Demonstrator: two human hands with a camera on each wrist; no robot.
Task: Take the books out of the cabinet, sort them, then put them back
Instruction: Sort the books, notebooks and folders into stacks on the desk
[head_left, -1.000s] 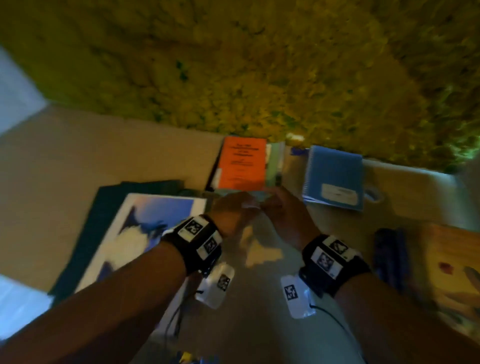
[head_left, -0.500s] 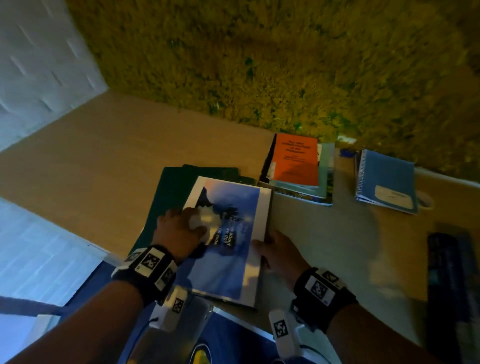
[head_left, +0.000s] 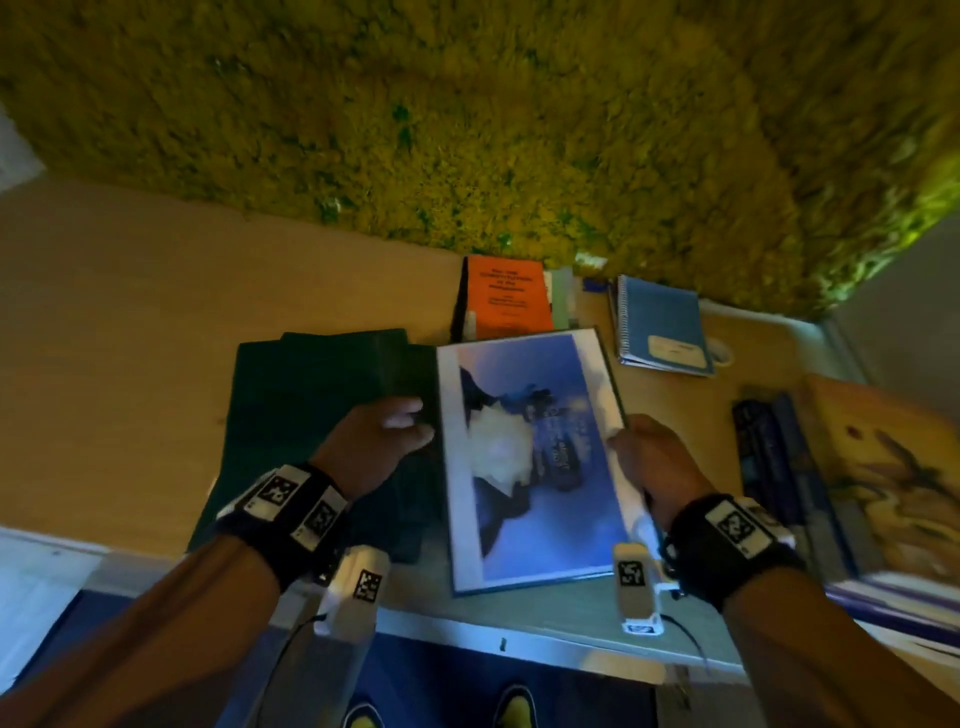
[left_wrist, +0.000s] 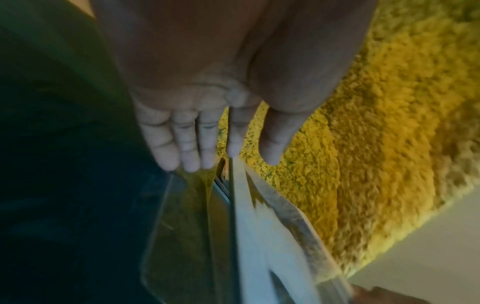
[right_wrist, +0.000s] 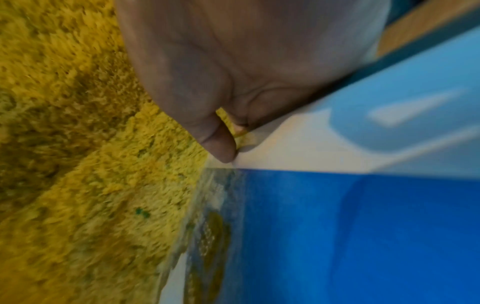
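The right hand (head_left: 657, 462) is gripping the right edge of the blue picture book (head_left: 530, 457), thumb on the cover and the other fingers hidden underneath, so it's pinching that edge, prob. to carry or steady the book w/ one side raised off the table (head_left: 119, 312). The right wrist view is showing the thumb tip pressing on the white margin of the cover. The left hand (head_left: 382, 447) is sitting at the book's left edge; in the left wrist view its fingers (left_wrist: 187, 144) are looking fairly straight and close together, touching the edge rather than curling round it, likely guiding the book sideways while the right hand does the holding. The book is lying partly over a dark green folder (head_left: 322, 415), just beside the left hand, which suggests big flat items are being grouped on this side. Further out, an orange book (head_left: 511, 299) is sitting on a small stack by the yellow-green mossy wall (head_left: 467, 130), and a blue spiral notebook (head_left: 662, 327) is lying just beside that stack, apart from it; smaller stuff seems to be getting its own spot at the back. On the far right a pile of dark books (head_left: 774, 457) and a tan illustrated book (head_left: 893, 467) are resting near the table edge. So the books are out on the table, sorting seems to be underway, and the cabinet itself isn't in view.
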